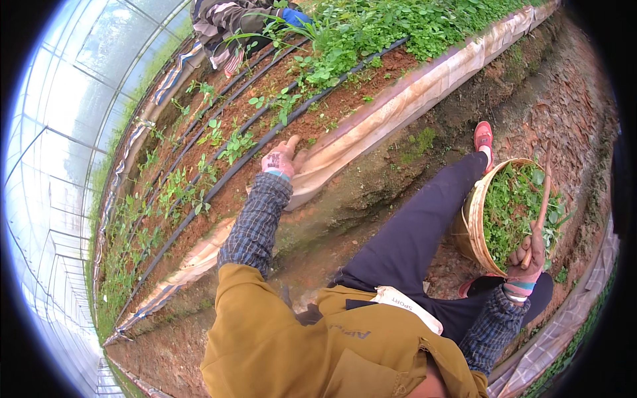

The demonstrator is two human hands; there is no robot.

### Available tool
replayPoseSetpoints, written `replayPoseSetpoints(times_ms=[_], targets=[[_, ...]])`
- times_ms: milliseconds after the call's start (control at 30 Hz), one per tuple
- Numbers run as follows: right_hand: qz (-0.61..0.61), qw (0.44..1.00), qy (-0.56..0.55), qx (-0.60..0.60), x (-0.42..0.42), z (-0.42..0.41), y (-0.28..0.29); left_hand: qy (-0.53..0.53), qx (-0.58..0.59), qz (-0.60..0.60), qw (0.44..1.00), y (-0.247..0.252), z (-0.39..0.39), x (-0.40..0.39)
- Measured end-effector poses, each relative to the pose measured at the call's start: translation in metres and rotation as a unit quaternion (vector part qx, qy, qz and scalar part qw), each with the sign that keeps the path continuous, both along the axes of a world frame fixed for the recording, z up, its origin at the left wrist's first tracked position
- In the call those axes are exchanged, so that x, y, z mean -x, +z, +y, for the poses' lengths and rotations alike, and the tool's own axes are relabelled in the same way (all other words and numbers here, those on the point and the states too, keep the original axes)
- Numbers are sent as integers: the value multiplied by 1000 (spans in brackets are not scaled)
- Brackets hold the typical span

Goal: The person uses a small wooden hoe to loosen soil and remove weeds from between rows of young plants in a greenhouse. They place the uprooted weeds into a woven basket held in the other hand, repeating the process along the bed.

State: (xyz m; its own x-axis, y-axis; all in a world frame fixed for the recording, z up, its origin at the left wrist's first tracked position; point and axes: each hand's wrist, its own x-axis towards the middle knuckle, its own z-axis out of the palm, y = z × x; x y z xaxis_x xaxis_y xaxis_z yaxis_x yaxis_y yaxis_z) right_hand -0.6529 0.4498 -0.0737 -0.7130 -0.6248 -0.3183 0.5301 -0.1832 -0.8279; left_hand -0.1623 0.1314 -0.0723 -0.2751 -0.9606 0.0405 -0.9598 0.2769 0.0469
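My left hand point(282, 158), in a pinkish work glove, lies at the edge of the planted bed beside a pale plastic sheet point(358, 130). Its fingers are apart and nothing shows in them. Reddish soil point(318, 117) and a black drip irrigation hose point(278, 128) are close by. Over on the right, my gloved right hand point(530, 256) grips a slim brown stick-like tool point(545, 194), whose thin end points away from me. Below that tool stands a round, light-coloured bucket point(473, 219), tilted in view and heaped with pulled green plants point(512, 214).
A person in a dark jacket with a blue glove point(296, 18) crouches across the bed. Dense low greenery point(368, 45) covers its far part, and small seedlings point(236, 147) line the hoses. My legs straddle the muddy path point(557, 99). Greenhouse film walls point(64, 149) rise at left.
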Motion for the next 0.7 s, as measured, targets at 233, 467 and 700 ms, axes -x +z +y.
replayPoseSetpoints(times_ms=[233, 467, 700], targets=[[16, 999, -10, -43, -5, -14, -5, 226, 124, 66, 964, -2, -36, -45], [33, 997, -20, -68, 2, -18, -13, 171, 21, 62, 983, 24, -78, -45], [44, 997, 8, -62, 0, -15, -9, 66, -94, 89, 989, -8, -144, -76]])
